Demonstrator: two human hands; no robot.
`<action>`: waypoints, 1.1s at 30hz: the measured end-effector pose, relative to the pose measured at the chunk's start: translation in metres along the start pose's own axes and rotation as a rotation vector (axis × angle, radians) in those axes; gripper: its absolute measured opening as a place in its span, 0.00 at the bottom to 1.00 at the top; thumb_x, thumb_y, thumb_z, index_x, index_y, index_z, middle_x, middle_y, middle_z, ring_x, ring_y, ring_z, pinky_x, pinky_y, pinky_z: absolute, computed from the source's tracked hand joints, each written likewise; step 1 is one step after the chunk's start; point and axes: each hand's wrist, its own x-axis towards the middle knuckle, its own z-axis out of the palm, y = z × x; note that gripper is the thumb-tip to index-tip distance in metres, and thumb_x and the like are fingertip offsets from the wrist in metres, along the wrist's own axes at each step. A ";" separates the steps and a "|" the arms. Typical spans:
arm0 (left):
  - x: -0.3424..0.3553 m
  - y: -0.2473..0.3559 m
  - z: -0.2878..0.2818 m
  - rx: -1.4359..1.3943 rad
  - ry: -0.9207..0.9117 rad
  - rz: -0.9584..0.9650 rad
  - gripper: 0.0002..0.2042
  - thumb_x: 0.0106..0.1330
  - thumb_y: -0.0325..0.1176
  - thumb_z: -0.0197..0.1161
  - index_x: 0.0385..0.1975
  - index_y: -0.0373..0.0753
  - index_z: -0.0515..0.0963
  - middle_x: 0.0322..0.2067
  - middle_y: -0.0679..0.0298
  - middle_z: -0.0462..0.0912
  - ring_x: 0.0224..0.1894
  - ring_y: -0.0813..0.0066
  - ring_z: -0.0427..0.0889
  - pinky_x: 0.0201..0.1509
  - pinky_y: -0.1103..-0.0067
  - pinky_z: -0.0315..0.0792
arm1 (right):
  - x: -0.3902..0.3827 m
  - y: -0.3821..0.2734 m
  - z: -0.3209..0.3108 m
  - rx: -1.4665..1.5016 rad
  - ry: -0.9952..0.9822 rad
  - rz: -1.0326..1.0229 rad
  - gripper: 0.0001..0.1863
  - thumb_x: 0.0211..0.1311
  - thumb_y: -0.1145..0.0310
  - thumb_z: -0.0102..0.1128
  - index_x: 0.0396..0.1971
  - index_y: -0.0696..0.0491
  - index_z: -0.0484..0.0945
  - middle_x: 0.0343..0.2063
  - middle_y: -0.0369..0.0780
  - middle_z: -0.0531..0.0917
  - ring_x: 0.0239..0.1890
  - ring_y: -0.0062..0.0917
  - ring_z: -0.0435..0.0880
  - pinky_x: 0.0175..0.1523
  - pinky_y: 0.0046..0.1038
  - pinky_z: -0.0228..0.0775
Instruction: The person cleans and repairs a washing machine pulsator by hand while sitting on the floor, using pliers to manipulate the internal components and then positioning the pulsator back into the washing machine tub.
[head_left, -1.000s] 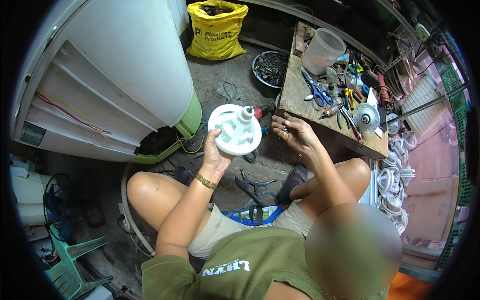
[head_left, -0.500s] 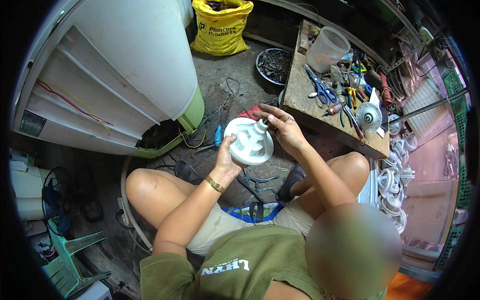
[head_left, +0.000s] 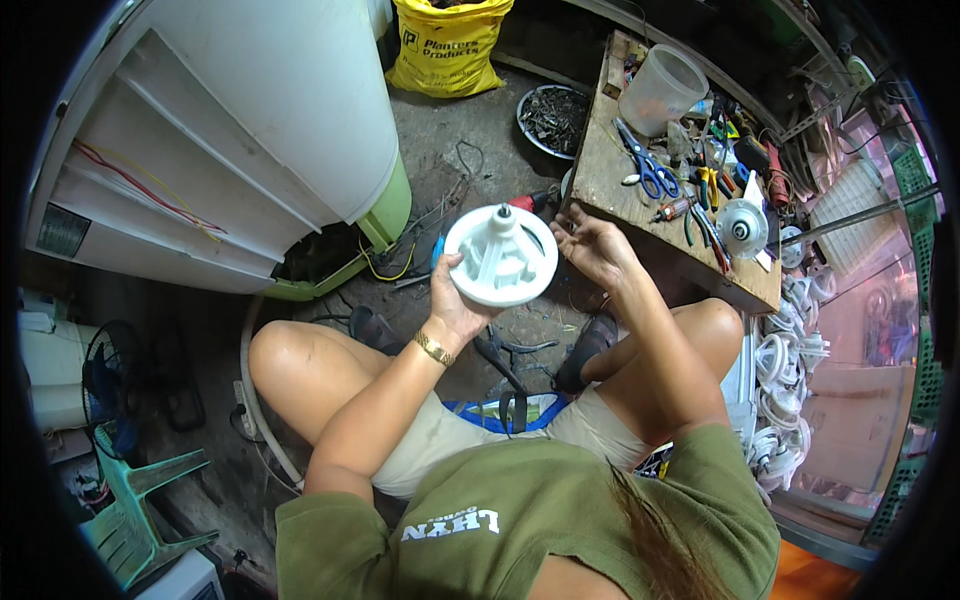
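gripping white ribbed plastic disc (head_left: 490, 262) by its rim w/ my l hand (head_left: 457, 308), hub (head_left: 503, 229) up, over floor (head_left: 425, 140) nr bench (head_left: 592, 178). my r hand (head_left: 600, 254) is half-curled just beside; can't tell if it's holding anything. best i keep disc steady, hub's dark tip (head_left: 504, 210) upright.

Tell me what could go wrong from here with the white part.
Only the left hand holds the white part, by its rim, so it might tip or slip. The dark piece on top, if loose, could drop onto the cluttered floor. The right hand, near the table, might bump its edge.
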 end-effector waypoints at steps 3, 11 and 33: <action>0.000 0.010 0.000 0.041 -0.059 0.121 0.33 0.53 0.48 0.55 0.62 0.43 0.65 0.59 0.57 0.70 0.61 0.54 0.70 0.65 0.53 0.63 | 0.003 0.014 -0.017 -0.219 -0.094 -0.065 0.16 0.59 0.85 0.43 0.47 0.62 0.68 0.41 0.47 0.76 0.36 0.32 0.80 0.42 0.27 0.79; -0.010 0.011 -0.004 0.100 -0.013 0.228 0.29 0.56 0.39 0.57 0.59 0.38 0.64 0.56 0.57 0.72 0.58 0.58 0.72 0.64 0.57 0.66 | -0.026 0.008 0.021 -0.681 -0.212 -0.365 0.13 0.69 0.68 0.52 0.45 0.61 0.75 0.33 0.44 0.83 0.28 0.24 0.83 0.31 0.22 0.77; -0.003 0.005 -0.010 0.220 0.099 0.275 0.28 0.56 0.38 0.58 0.58 0.36 0.65 0.53 0.57 0.74 0.56 0.62 0.74 0.63 0.64 0.67 | -0.037 0.017 0.040 -0.829 -0.241 -0.364 0.11 0.57 0.74 0.65 0.41 0.58 0.82 0.29 0.34 0.82 0.27 0.12 0.75 0.32 0.17 0.67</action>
